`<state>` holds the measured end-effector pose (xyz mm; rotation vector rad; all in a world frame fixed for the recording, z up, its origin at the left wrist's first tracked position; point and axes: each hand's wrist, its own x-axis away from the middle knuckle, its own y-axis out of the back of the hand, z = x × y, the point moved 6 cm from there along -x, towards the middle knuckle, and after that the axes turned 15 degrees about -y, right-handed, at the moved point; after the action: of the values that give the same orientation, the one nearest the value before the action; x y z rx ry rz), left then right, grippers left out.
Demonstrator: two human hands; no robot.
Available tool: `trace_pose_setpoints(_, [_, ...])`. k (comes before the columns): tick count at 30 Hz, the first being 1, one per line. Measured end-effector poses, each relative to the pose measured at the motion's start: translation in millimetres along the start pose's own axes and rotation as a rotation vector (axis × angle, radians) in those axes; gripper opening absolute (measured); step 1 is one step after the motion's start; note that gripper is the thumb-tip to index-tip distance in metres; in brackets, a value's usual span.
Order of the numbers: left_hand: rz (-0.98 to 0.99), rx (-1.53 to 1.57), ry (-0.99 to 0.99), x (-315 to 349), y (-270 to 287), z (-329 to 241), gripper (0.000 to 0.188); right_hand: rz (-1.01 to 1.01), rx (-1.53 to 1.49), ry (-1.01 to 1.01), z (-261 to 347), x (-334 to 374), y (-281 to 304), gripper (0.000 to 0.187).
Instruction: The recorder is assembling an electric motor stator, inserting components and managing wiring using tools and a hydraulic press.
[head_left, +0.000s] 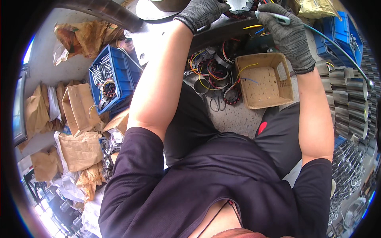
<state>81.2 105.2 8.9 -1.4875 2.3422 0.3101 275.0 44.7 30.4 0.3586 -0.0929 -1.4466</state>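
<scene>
At the top of the view my left hand (204,14), in a dark grey knit glove, has its fingers closed at the edge of a motor stator (242,7), which the frame's top partly cuts off. To the right, my gloved right hand (286,37) is wrapped around a pale grey-blue tool handle (279,18), its tip pointing left toward the stator. The tool's kind cannot be made out. A thin blue hose or cord (337,47) runs from beside that hand to the right. Yellow and blue wires (253,27) stick out below the stator.
Between my legs stand an open cardboard box (264,93) and several wired stators (216,71) on the floor. A blue crate (113,77) of metal rods is left, near paper bags (81,107). Stacked metal sleeves (349,101) and blue bins (339,37) stand right. A metal bench (151,37) is ahead.
</scene>
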Motion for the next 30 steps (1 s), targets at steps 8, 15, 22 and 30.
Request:
trace_pose_setpoints(8, [0.035, -0.254, -0.117, -2, 5, 6, 0.090, 0.157, 0.039, -0.047, -13, 0, 11, 0.022])
trace_pose_setpoints(15, [0.051, -0.512, -0.183, -6, 6, 4, 0.081, 0.071, 0.147, 0.076, -17, 1, 13, 0.017])
trace_pose_setpoints(22, [-0.017, -0.359, -0.122, -4, 8, 0, 0.082, 0.081, 0.225, 0.169, -11, 7, 14, 0.020])
trace_pose_setpoints(30, [-0.038, -0.429, -0.056, -7, 11, 1, 0.082, 0.110, 0.226, 0.223, -8, 10, 15, 0.023])
